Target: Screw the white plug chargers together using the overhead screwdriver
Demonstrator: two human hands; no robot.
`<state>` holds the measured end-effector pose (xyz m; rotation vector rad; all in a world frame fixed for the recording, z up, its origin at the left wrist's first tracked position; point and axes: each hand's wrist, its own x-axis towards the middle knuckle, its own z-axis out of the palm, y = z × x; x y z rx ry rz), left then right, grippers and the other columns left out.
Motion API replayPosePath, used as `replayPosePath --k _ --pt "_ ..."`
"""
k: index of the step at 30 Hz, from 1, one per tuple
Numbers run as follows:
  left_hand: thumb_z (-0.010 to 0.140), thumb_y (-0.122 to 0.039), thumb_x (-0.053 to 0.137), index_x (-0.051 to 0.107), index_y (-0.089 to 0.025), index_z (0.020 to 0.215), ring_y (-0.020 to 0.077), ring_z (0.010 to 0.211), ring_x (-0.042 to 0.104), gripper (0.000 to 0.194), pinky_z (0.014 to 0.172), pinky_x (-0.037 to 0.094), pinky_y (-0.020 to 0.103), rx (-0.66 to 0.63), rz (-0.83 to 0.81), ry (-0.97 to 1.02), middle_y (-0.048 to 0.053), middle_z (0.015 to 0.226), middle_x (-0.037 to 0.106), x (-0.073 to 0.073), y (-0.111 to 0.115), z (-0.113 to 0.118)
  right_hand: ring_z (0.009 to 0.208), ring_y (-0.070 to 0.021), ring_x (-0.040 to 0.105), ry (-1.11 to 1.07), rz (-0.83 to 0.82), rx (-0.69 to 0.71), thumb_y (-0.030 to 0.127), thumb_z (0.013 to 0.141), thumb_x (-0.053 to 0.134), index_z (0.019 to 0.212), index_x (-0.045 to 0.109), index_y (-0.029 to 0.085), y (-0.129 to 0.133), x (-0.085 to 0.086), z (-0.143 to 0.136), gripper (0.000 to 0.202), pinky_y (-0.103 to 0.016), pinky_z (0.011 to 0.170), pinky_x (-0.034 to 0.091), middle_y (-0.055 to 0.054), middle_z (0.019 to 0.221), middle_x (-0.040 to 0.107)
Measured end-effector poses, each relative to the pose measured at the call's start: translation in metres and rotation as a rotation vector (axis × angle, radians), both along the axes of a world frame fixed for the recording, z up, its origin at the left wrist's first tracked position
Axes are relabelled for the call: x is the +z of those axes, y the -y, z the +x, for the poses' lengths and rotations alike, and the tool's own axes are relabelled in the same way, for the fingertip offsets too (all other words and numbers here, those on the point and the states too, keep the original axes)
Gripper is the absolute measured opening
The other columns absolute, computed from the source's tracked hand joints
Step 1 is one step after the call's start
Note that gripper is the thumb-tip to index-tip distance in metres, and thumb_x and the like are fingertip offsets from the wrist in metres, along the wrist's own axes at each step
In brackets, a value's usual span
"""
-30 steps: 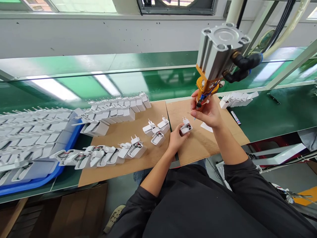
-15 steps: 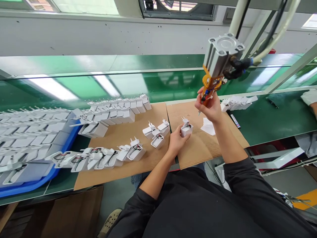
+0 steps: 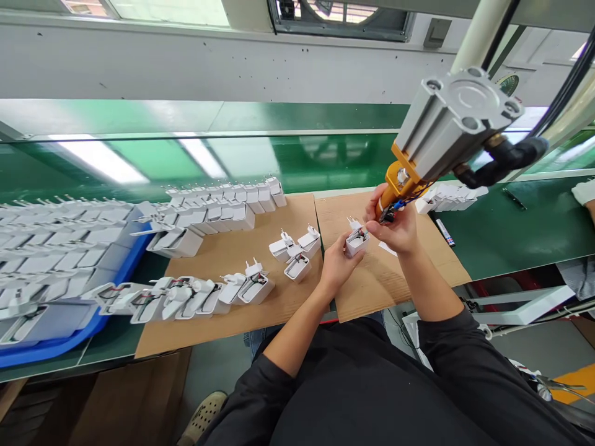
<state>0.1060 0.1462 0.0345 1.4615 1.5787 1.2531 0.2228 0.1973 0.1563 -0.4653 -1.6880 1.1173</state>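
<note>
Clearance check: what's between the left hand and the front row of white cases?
Head view: three clustered white cases on the cardboard lie between the left hand and the front row.

Brightly lit, glowing window, glare streaking green surface, edges stretched

Up on the speckled white-painted wall I can see a bright, pale-framed window, then a dark metal-framed ventilation fan and a small grey square box. Over to the right, a slim black pen lies on the glossy green tabletop, near a white cylindrical marker with dark print.
</note>
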Motion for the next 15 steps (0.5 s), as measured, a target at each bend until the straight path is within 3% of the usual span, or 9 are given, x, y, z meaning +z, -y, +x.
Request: replayPosePath --k 7,15 --pt "0.077 -0.025 0.076 0.062 -0.020 0.123 0.0146 0.075 0.062 0.048 0.075 0.051 0.026 0.017 -0.020 0.000 0.002 0.095 0.073 0.0080 0.0019 -0.0007 0.058 -0.0075 0.050 -0.062 0.017 0.028 0.043 0.070 0.084 0.099 0.052 0.024 -0.0008 -0.0028 0.0019 0.047 -0.022 0.051 0.043 0.006 0.071 0.051" --pt "0.077 -0.025 0.075 0.063 -0.021 0.123 0.0139 0.072 0.060 0.048 0.073 0.050 0.026 0.017 -0.003 -0.001 0.001 0.095 0.073 0.0098 0.0022 -0.0014 0.054 -0.0073 0.047 -0.069 0.021 0.024 0.046 0.069 0.084 0.097 0.051 0.024 0.0018 0.0029 -0.0025 0.048 -0.021 0.050 0.044 0.007 0.067 0.049"
